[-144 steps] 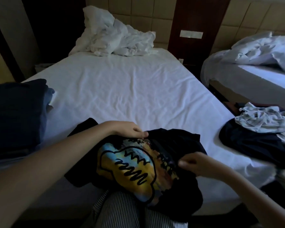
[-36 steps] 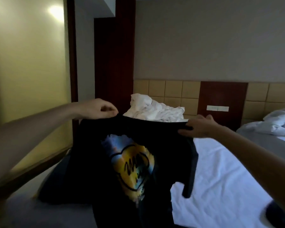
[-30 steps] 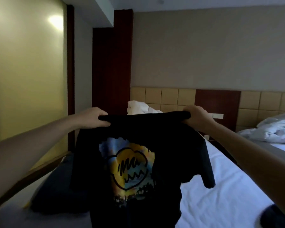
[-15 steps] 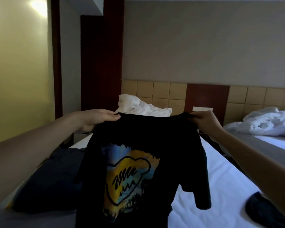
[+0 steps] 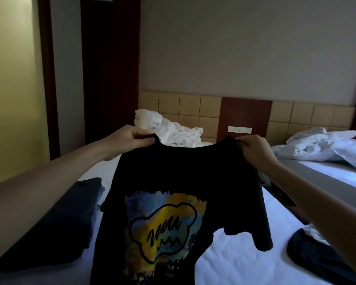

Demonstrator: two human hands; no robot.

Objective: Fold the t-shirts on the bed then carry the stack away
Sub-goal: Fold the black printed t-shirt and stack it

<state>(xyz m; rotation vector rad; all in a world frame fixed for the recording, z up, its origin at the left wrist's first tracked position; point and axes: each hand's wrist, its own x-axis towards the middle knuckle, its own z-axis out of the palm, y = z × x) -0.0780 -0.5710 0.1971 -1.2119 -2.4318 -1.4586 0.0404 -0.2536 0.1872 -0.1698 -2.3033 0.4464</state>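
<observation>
black t-shirt (image 5: 185, 175) with a yellow and blue print is being held up above the bed (image 5: 240, 243), pinched at its shoulders by the left hand (image 5: 130, 140) and the right hand (image 5: 253, 149).

two hands are in view, the left hand (image 5: 132, 138) and the right hand (image 5: 253, 147), along with one black t-shirt (image 5: 183, 177) bearing one printed picture. there are two beds, the near bed (image 5: 234, 243) and the far bed (image 5: 327, 173), each with one heap of white bedding, the near heap (image 5: 169, 130) and the far heap (image 5: 321, 145). the near bed also has one dark folded pile (image 5: 66, 219) and one loose dark garment (image 5: 312, 251), and the wall panel has one pale switch plate (image 5: 239, 129).
</observation>
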